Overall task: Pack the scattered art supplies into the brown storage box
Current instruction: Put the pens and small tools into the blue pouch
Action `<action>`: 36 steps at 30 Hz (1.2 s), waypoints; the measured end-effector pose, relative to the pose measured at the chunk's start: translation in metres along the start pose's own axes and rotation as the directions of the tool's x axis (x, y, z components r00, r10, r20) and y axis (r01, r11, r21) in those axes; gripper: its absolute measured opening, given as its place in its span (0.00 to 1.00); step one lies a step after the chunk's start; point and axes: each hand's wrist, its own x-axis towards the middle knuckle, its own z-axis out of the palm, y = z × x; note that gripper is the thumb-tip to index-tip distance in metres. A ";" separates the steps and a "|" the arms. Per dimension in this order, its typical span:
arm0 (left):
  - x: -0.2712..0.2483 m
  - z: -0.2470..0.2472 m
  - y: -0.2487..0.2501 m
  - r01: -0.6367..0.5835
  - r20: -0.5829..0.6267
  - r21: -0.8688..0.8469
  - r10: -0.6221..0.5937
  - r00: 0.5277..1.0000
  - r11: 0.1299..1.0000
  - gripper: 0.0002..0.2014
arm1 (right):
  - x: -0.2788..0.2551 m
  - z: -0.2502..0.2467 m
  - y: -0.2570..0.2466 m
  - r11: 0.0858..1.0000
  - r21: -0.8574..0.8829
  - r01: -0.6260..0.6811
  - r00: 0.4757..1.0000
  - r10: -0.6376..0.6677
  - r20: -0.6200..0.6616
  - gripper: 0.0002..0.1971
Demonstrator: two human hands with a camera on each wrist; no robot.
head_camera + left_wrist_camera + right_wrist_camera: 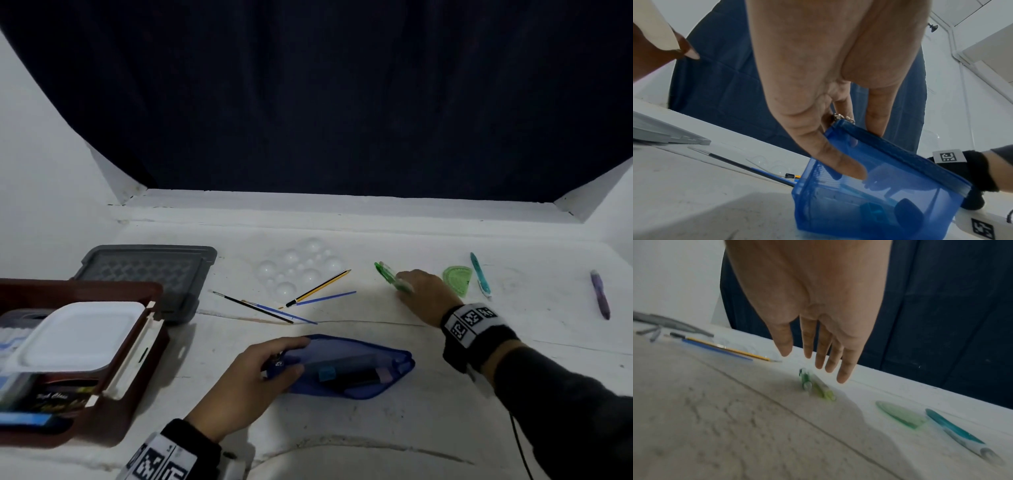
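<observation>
My left hand [274, 363] pinches the left, zipper end of a blue mesh pouch [356, 363] lying on the white table; in the left wrist view the thumb [846, 167] presses its side and the other fingers sit behind the pouch [869, 194]. Dark items show through the mesh. My right hand [407, 284] reaches far right with straight fingers [844, 374], hovering just above two green pens [818, 387] and holding nothing. The brown storage box [85, 287] stands open at the left with a white tub [82, 335] inside.
A grey lid [147, 270] lies behind the box. Mid-table lie a clear palette [298, 267], a yellow-black pencil [322, 287] and thin brushes [253, 307]. Right of my hand lie a green protractor [457, 279], a teal pen [480, 274] and a purple pen [600, 294]. A dark curtain hangs behind.
</observation>
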 end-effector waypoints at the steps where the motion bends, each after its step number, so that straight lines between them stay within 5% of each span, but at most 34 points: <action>1: -0.002 -0.003 -0.001 0.006 -0.003 -0.005 -0.006 1.000 1.000 0.17 | 0.003 0.004 0.000 0.999 -0.018 -0.027 0.998 0.028 0.055 0.16; 6: -0.010 -0.018 -0.008 0.026 -0.029 -0.009 -0.026 0.999 1.000 0.17 | 0.013 0.015 -0.004 0.983 -0.156 -0.098 0.991 0.111 0.077 0.16; 14: -0.012 -0.022 -0.006 0.031 -0.050 -0.092 -0.035 0.998 0.995 0.16 | -0.011 0.020 -0.022 0.993 -0.094 -0.076 0.975 0.094 0.202 0.24; 17: -0.011 -0.020 -0.002 0.043 -0.057 -0.132 -0.051 0.997 0.990 0.15 | -0.029 0.013 -0.028 0.996 0.075 -0.049 0.989 0.037 0.144 0.16; 22: -0.006 -0.013 0.004 0.099 -0.022 -0.193 -0.105 0.994 0.976 0.14 | -0.061 -0.035 -0.066 0.878 0.421 0.229 0.973 -0.208 -0.095 0.10; 26: -0.001 -0.009 0.006 0.099 -0.003 -0.180 -0.101 0.995 0.979 0.15 | -0.079 -0.059 -0.091 0.813 0.445 0.376 0.908 -0.419 -0.003 0.06; 31: -0.001 -0.005 0.008 0.097 0.024 -0.190 -0.094 0.995 0.977 0.15 | -0.091 -0.041 -0.116 0.883 0.012 0.469 0.856 -0.458 0.239 0.17; 36: -0.006 -0.009 0.007 0.089 0.000 -0.156 -0.090 0.996 0.984 0.16 | -0.093 -0.015 -0.141 0.857 0.189 0.479 0.808 -0.514 0.288 0.15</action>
